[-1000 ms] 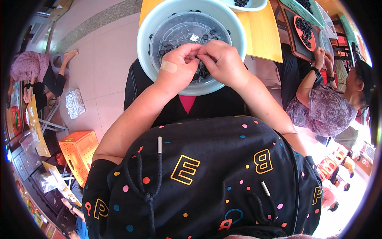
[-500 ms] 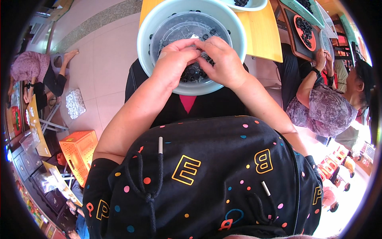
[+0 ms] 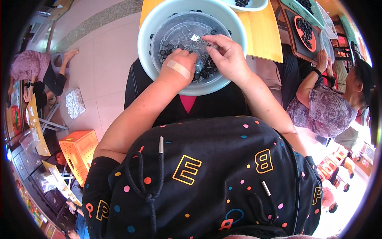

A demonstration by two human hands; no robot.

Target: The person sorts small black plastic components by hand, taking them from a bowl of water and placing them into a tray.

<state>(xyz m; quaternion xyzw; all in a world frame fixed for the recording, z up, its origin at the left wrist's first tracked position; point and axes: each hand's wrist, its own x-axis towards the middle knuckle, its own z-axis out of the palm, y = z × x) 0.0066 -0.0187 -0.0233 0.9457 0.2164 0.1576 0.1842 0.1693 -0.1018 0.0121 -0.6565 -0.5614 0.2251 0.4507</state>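
Observation:
A clear round tub (image 3: 175,24) sits inside a larger pale blue basin (image 3: 145,32) in front of me. Thin metal nails (image 3: 179,38) and small round black caps (image 3: 169,46) lie loose in the tub, with a small white piece (image 3: 195,38) among them. My left hand (image 3: 178,65), a plaster (image 3: 179,69) across its back, dips into the pile with fingers curled down; the tips are hidden. Over the tub's right side, my right hand (image 3: 229,57) has thumb and forefinger bent toward each other; anything held there is too small to name.
The basin rests by a yellow wooden table (image 3: 262,36), which bears a pale bowl (image 3: 248,4) of black parts. At right a co-worker (image 3: 322,99) sits by an orange tray (image 3: 305,34) of black parts. An orange crate (image 3: 78,153) and a bag of white pieces (image 3: 75,103) are on the floor at left.
My hands were together over the tub; now they are apart. The left has moved down into the pile, its back turned up, and the right has shifted slightly right.

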